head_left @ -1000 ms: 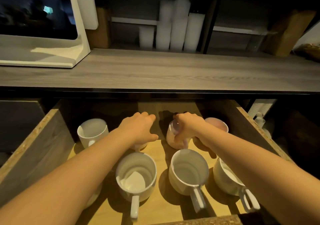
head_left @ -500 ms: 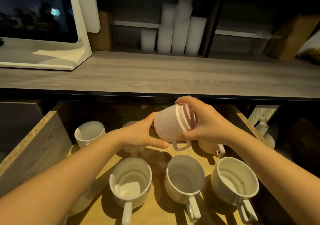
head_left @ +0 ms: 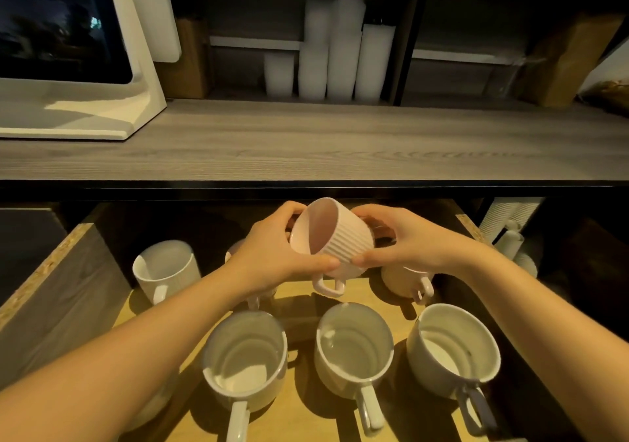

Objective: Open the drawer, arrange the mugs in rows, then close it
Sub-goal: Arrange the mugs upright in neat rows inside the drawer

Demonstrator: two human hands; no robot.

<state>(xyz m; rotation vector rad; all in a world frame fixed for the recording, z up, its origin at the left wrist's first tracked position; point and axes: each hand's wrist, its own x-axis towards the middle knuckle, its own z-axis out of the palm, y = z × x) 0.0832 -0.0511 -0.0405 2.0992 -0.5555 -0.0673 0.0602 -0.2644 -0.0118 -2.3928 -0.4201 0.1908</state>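
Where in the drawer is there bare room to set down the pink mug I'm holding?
Bare wood shows right beneath the pink ribbed mug, in the back row, bordered by the mug half-hidden under the left hand and the beige mug. The front row is crowded.

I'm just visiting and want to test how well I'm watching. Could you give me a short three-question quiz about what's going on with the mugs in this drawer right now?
1. True or false: the pink ribbed mug stands on the drawer floor.
2. Which hands hold the pink ribbed mug? A) left hand only B) right hand only C) both
3. Fill in: the three white mugs in the near row have handles pointing ____ the person.

Key
1. False: it is held in the air, tipped on its side, handle hanging down.
2. C
3. toward
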